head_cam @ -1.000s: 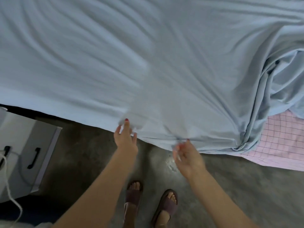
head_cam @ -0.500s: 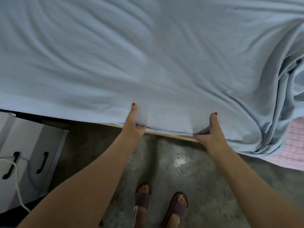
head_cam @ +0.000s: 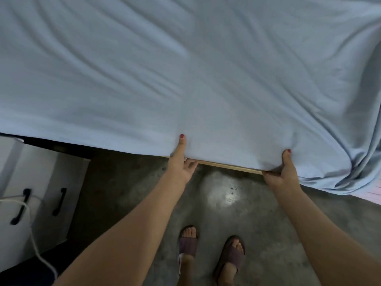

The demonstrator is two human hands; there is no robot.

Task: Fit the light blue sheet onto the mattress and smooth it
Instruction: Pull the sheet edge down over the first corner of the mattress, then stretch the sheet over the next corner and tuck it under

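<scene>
The light blue sheet [head_cam: 195,75] covers the mattress across the whole upper view, with long soft wrinkles and a bunched fold at the right edge. My left hand [head_cam: 180,164] grips its near hem, thumb up on the cloth and fingers tucked under the edge. My right hand [head_cam: 282,172] grips the same hem further right, thumb on top and fingers curled beneath. A thin strip of the wooden bed frame [head_cam: 226,166] shows between the two hands. The mattress itself is hidden under the sheet.
A white cabinet [head_cam: 41,203] with black handles stands at the left, with a white cord [head_cam: 35,242] hanging in front of it. Pink checked fabric [head_cam: 371,195] peeks out at the far right. My sandalled feet [head_cam: 210,252] stand on the grey concrete floor [head_cam: 257,213].
Both hands went from reaching at the loose hem to gripping it and pulling it down over the mattress side. The bunched fold at the right has flattened and shifted right.
</scene>
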